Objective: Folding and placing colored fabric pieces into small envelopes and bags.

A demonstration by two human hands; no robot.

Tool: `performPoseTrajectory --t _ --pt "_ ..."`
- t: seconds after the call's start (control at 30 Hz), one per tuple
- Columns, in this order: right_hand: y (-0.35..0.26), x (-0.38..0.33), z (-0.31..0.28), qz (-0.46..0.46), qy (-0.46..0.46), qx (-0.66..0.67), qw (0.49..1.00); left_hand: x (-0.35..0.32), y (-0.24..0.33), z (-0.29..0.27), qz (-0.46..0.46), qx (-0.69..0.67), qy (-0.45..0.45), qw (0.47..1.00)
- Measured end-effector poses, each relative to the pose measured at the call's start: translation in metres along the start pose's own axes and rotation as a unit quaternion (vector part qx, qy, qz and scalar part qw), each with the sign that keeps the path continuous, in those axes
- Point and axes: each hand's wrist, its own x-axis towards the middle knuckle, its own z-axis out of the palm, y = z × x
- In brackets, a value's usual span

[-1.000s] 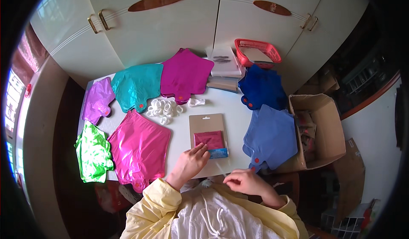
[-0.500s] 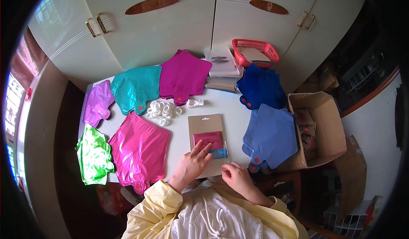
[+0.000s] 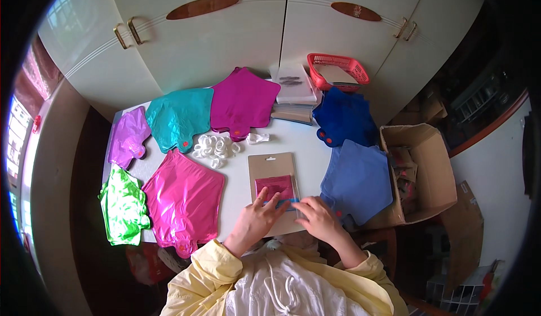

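Note:
A brown backing card (image 3: 258, 164) with a hang slot at its top lies before me, seemingly in a clear sleeve. On it is a folded pink foil balloon (image 3: 276, 184), with a blue strip across its lower part. My left hand (image 3: 252, 221) presses on the lower left of the folded balloon, fingers spread. At the card's lower right corner is my right hand (image 3: 321, 219), its fingertips by the sleeve's edge and its thumb apart from them. Whether it touches the sleeve I cannot tell.
Flat foil balloons ring the white table (image 3: 248, 226): pink (image 3: 186, 197), green (image 3: 124, 206), lilac (image 3: 128, 136), teal (image 3: 179, 116), magenta (image 3: 242, 102), dark blue (image 3: 346, 116), light blue (image 3: 360, 181). White ribbon rolls (image 3: 213, 147), clear sleeves (image 3: 296, 85), a red basket (image 3: 360, 71) and a cardboard box (image 3: 437, 169) stand around.
My right hand has moved up and left to the card's lower right corner, and its curled fingers have stretched out. My left hand stays on the folded balloon.

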Motion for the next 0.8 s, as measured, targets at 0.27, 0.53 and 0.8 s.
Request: performPoseTrajectory --t 0.27,0.53,0.8 --pt "0.031 0.017 0.013 -0.024 0.007 0.063 0.998 0.002 -0.001 -0.002 0.0 -0.03 0.009 1.0" --pt "0.03 0.017 0.011 -0.048 -0.005 0.067 0.997 0.002 -0.001 -0.003 -0.003 -0.03 0.013 0.999" --pt "0.031 0.015 0.013 -0.048 -0.003 0.078 0.996 0.002 0.001 -0.003 -0.009 -0.041 0.021 0.999"
